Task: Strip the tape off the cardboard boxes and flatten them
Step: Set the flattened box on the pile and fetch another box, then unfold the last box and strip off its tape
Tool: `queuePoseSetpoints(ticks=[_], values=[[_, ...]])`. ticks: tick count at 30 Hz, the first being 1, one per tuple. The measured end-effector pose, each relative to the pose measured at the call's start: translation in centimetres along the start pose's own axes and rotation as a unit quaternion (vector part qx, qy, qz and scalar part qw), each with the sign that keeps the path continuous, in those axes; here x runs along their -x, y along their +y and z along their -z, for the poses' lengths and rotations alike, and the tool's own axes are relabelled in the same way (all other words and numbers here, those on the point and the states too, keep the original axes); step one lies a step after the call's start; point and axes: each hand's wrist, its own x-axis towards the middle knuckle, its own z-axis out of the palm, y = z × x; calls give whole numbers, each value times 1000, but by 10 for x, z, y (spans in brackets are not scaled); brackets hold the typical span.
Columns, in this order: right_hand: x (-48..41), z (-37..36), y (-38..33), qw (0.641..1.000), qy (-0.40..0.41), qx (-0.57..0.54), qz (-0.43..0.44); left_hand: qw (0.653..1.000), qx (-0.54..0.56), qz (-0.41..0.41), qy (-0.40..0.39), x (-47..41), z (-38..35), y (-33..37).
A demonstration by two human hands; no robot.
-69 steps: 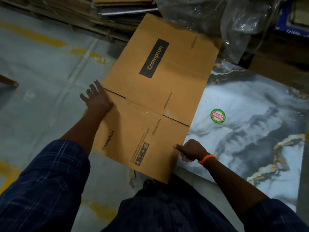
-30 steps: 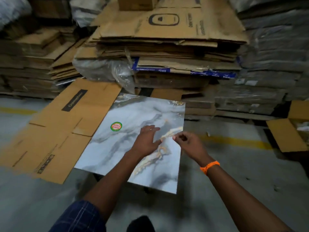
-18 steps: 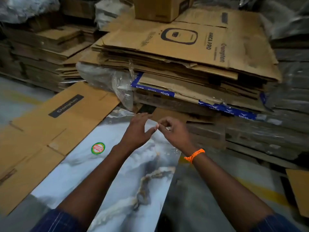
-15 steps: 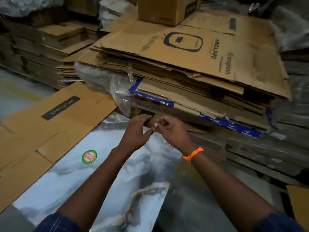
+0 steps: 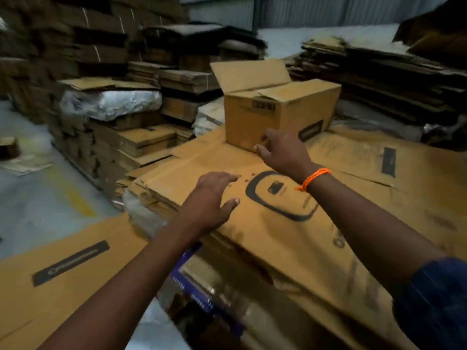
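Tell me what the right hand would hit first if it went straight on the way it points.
Most likely the open cardboard box standing on the flattened stack: the right hand points at its lower near corner, almost there. Blur hides whether the fingertips touch it.

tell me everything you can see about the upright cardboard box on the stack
The brown corrugated cardboard box is assembled and stands upright on the top flattened cardboard sheet of the stack. One top flap stands raised at the back; another lies folded over. Two sides carry dark printed labels. The right hand reaches its near bottom corner; contact is blurred.
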Motion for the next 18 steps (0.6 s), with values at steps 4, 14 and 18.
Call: queuePoseSetpoints(ticks=[4, 14, 18], values=[[-136, -24, 79, 1000, 24, -4, 12, 998, -31, 52, 11, -82, -28, -5], [-261, -89, 71, 950, -69, 300, 60, 985, -90, 139, -44, -189, -79, 15], [-250, -80, 88, 954, -81, 288, 20, 984, -95, 136, -69, -179, -92, 25]])
